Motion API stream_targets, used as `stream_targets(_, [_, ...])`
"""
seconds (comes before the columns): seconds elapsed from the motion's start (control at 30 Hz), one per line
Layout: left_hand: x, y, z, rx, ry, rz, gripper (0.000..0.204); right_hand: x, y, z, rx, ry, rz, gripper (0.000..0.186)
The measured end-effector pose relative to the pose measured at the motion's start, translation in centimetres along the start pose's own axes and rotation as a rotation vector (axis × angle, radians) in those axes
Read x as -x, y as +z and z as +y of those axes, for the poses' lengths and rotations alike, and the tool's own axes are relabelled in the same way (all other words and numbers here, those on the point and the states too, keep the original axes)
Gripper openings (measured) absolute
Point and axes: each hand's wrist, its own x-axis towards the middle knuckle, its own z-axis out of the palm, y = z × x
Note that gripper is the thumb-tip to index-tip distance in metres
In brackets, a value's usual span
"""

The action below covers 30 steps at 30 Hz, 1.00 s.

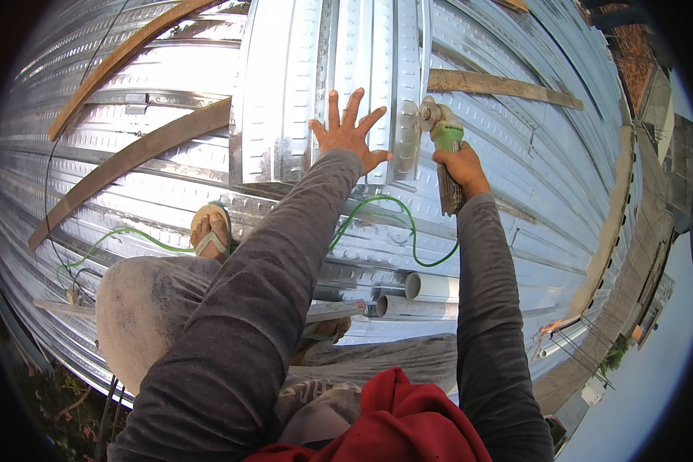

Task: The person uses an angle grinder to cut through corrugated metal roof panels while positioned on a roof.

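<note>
My left hand (346, 138) lies with fingers spread on a ribbed, shiny metal decking sheet (285, 92). In my right hand (463, 168) is a green angle grinder (448, 137), gripped around its dark body. The grinder's head is up beside the right edge of the sheet; whether its disc touches the metal cannot be made out. A green power cord (413, 223) loops from below the grinder across to the left.
Wooden planks (142, 158) run under the sheet on both sides, over more metal decking (516, 169). Two pale pipes (431, 287) lie near my knees. My sandalled foot (212, 231) rests at left. A concrete edge (610, 215) borders the deck at right.
</note>
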Motion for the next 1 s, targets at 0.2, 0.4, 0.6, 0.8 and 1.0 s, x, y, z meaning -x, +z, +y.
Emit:
stream_targets(0.2, [0.1,0.1,-0.1,0.004,-0.005,0.011,0.092,1.0,0.0,-0.9,0.007,0.002,0.003,0.07])
stream_targets(0.4, [0.1,0.2,0.2,-0.004,-0.006,0.027,0.091,1.0,0.0,0.5,-0.011,-0.014,0.004,0.063])
stream_targets(0.6, [-0.1,0.3,0.0,-0.03,-0.02,0.012,0.092,2.3,0.1,0.1,-0.026,-0.013,-0.019,0.058])
stream_targets(0.8, [-0.1,0.3,0.0,-0.009,-0.008,0.02,0.091,1.6,0.2,0.3,0.01,-0.02,0.031,0.066])
stream_targets(1.0, [-0.1,0.3,0.0,0.01,0.005,0.023,0.09,1.3,-0.3,-0.2,-0.028,-0.011,-0.04,0.068])
